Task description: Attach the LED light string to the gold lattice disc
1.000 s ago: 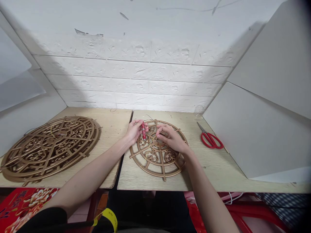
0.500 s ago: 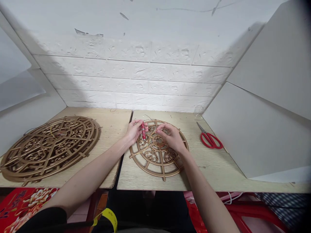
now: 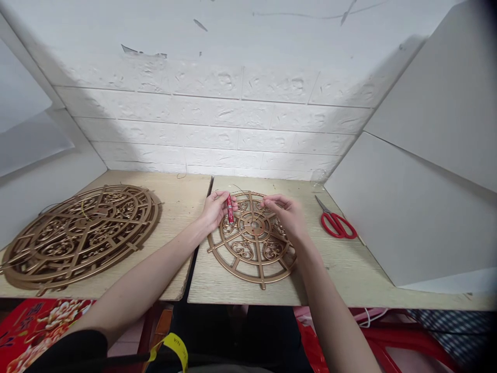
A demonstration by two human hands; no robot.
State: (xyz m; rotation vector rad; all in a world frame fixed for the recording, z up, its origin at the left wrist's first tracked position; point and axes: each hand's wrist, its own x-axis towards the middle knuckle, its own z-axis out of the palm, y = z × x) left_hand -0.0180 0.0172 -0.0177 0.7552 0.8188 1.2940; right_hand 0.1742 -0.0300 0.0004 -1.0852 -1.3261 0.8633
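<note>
The left hand [image 3: 215, 212] holds the tube [image 3: 231, 215] over the grille [image 3: 261, 269], perhaps for steadiness; the right hand [image 3: 286, 210] is narrow, its grip unclear.

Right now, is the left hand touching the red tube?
Touching. The head view shows the left hand gripping the red tube, with fingers visible behind it.

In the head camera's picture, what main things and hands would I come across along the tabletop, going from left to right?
Stack of gold lattice discs → left hand holding a red tube → right hand → red-handled scissors.
</note>
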